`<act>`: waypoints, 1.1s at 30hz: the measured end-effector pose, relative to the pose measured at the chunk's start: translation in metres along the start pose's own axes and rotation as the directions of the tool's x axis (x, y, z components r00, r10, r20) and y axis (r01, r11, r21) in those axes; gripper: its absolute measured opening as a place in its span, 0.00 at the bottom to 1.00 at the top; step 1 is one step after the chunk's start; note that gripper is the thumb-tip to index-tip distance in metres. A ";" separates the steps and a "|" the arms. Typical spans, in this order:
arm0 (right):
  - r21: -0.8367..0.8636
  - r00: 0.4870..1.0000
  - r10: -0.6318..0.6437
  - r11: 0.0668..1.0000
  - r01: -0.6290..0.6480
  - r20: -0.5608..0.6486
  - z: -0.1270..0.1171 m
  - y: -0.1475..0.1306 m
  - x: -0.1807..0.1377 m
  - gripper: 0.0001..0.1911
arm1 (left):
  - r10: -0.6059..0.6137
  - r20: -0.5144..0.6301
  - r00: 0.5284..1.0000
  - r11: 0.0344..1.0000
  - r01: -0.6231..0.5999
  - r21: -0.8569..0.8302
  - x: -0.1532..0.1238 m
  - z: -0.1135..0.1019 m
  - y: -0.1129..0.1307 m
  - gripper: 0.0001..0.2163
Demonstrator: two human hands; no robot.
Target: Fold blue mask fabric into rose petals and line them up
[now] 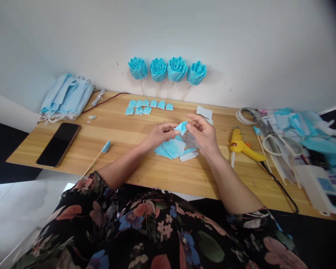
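**Small folded light-blue fabric piece pinched between your two bare hands**

In the head view, you hold the piece up over the wood-grain tabletop. Your left hand grips its left side, thumb and fingers closed narrowly on it. Your right hand pinches its right edge between thumb and finger, the other fingers loosely curled.

Below your hands lies a loose, overlapping pile of flat light-blue and white fabric cuttings, partly hidden by your right hand. Just beyond that hand is a white rectangular scrap.

Farther back, you have two rows of small blue round-topped petal pieces, the back row longer. Behind them, four bright-blue layered fabric roses on thin pale sticks stand against the white wall.

To your left are a stack of pale-blue face masks with white loops, a black-screened phone and, nearer your left forearm, a thin wooden stick with a blue wrapped tip.

To your right lies a yellow glue gun with a dark cord; beyond it are white-handled scissors, a white tape roll and a jumbled heap of blue and white scraps.
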State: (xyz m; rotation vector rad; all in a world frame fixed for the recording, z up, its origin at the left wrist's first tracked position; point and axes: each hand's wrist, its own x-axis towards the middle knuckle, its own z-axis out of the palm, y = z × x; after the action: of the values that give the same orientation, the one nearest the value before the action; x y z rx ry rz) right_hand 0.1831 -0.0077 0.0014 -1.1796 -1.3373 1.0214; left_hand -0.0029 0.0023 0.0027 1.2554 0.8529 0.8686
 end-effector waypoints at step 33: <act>-0.085 0.993 -0.031 0.996 0.041 0.117 0.003 0.008 0.001 0.25 | -0.023 -0.013 1.000 1.000 0.023 0.010 0.000 0.002 0.002 0.15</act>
State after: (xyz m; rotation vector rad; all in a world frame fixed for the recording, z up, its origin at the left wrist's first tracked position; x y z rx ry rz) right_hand 0.1813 -0.0055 -0.0069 -1.1719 -1.5021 1.0272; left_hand -0.0013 0.0011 0.0048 1.2481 0.8811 0.8559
